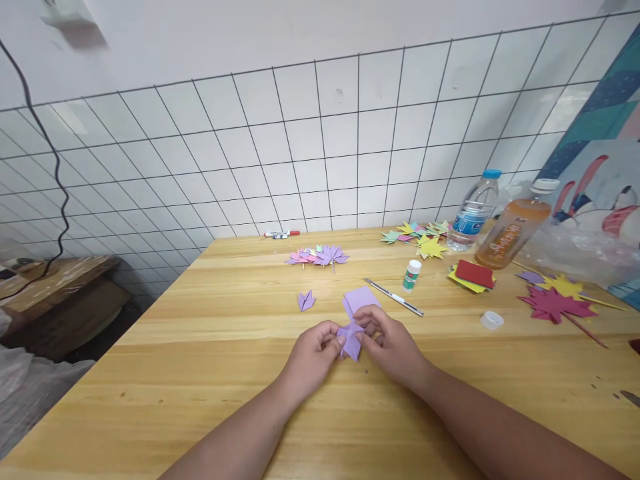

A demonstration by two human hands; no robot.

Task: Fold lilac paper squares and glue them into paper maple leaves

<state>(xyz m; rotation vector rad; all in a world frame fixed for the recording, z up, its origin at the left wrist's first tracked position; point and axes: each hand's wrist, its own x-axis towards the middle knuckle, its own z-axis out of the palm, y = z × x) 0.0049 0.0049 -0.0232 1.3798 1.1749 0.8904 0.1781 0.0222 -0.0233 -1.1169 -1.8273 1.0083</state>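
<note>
Between my two hands is a small piece of folded purple paper (353, 341), held just above or on the wooden table. My left hand (316, 350) pinches its left edge between thumb and fingers. On the other side, my right hand (390, 343) grips the right edge, its fingertips curled over the paper. Right behind it lies a flat purple paper sheet (361, 300), partly covered by my right fingers. A finished-looking folded purple piece (306, 301) rests to the left. A slim utility knife (395, 297) lies slanting beyond my right hand.
A glue stick (411, 276) stands upright, with its white cap (492, 320) farther right. Stacked coloured paper (471, 276), paper leaves (557, 300), a water bottle (473, 212) and an orange drink bottle (518, 223) occupy the right. Purple and pink leaves (320, 255) and markers (281, 234) lie behind.
</note>
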